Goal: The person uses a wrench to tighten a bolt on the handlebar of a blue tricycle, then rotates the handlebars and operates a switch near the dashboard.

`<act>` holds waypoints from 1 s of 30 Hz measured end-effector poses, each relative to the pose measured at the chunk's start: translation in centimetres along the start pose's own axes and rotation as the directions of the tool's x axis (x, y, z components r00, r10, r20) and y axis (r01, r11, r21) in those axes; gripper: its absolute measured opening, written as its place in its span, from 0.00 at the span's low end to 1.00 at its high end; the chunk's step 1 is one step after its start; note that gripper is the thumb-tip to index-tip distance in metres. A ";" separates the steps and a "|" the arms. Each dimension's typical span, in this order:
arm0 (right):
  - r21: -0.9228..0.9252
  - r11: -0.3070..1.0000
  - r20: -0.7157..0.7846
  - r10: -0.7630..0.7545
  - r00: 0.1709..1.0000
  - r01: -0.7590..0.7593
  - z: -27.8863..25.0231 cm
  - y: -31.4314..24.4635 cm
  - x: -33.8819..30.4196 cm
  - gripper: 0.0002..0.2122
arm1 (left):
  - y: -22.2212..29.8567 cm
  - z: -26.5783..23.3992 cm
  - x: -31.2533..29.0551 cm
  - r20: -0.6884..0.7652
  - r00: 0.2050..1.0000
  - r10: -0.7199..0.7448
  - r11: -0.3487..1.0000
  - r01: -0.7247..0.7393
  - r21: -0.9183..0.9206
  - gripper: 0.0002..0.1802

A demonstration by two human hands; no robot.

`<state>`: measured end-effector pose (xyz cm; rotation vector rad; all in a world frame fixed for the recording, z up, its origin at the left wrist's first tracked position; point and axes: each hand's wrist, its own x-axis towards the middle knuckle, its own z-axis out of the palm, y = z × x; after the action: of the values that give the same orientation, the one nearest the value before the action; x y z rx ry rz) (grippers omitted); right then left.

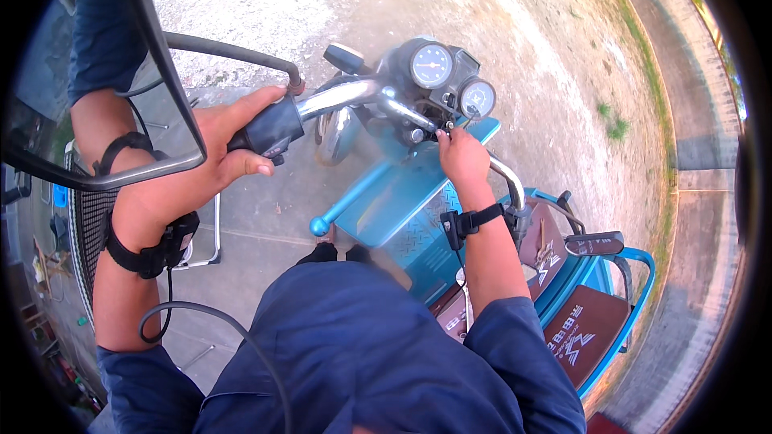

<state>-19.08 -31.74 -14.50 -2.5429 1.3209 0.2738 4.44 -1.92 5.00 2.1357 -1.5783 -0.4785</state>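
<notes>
My left hand [221, 133] is wrapped round the black left grip [261, 128] of a three-wheeler's chrome handlebar [346, 96]. Its thumb lies beneath the switch housing, with the index finger along the top. At the handlebar's centre, just below two round gauges [432, 64], my right hand [465, 162] has its fingers pinched together. Whatever sits between those fingertips is small and mostly hidden by them. Below the bars are the vehicle's blue body and textured footboard [418, 217]. Black straps with small devices circle both wrists.
A large mirror [121, 181] with a black frame stands close at the left and reflects an arm. Brown seats [587, 333] and a blue rail [647, 273] lie to the right. A blue-knobbed lever [320, 226] rises near my feet. Farther right runs a low wall.
</notes>
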 end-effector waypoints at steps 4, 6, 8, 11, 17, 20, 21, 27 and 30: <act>-0.010 1.000 0.024 0.024 0.999 -0.024 0.2 0.0 -0.2 0.19 | 0.6 -0.5 0.1 0.070 0.995 -0.067 0.998 0.067 -0.002 0.39; 0.042 0.985 -0.204 -0.158 0.966 0.170 1.9 1.6 -0.1 0.22 | 0.7 -0.5 0.3 0.066 0.997 -0.041 0.999 0.041 0.001 0.40; 0.008 0.992 -0.134 -0.127 0.983 0.130 1.6 1.3 0.2 0.21 | 0.7 -0.5 0.2 0.067 0.997 -0.042 0.999 0.042 0.001 0.40; -0.047 0.997 0.017 -0.056 0.998 0.057 -0.1 -0.1 0.3 0.20 | 0.4 -0.3 0.1 0.051 0.998 -0.043 0.999 0.043 -0.003 0.42; -0.011 0.993 -0.160 -0.119 0.980 0.119 1.9 1.1 0.2 0.20 | 0.4 -0.5 0.3 0.061 0.996 -0.062 0.998 0.063 -0.008 0.46; -0.032 0.996 -0.068 -0.090 0.994 0.088 1.5 0.8 0.7 0.21 | 0.4 -0.4 0.3 0.069 0.995 -0.075 0.997 0.076 0.000 0.47; -0.059 0.998 0.015 -0.022 1.000 0.023 1.0 0.5 0.8 0.20 | 0.3 -0.3 0.3 0.051 0.998 -0.046 0.999 0.046 0.006 0.47; 0.023 0.982 -0.221 -0.175 0.959 0.185 1.5 0.7 -0.5 0.21 | 0.1 -0.4 0.1 0.067 0.995 -0.070 0.997 0.069 0.021 0.48; -0.044 0.997 -0.075 -0.073 0.995 0.070 0.9 0.3 0.1 0.19 | 0.5 -0.7 0.3 0.090 0.991 -0.103 0.994 0.100 0.043 0.48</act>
<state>-19.29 -31.70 -15.48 -2.6529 1.2602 0.1933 4.44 -2.22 5.85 2.2607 -1.5437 -0.5921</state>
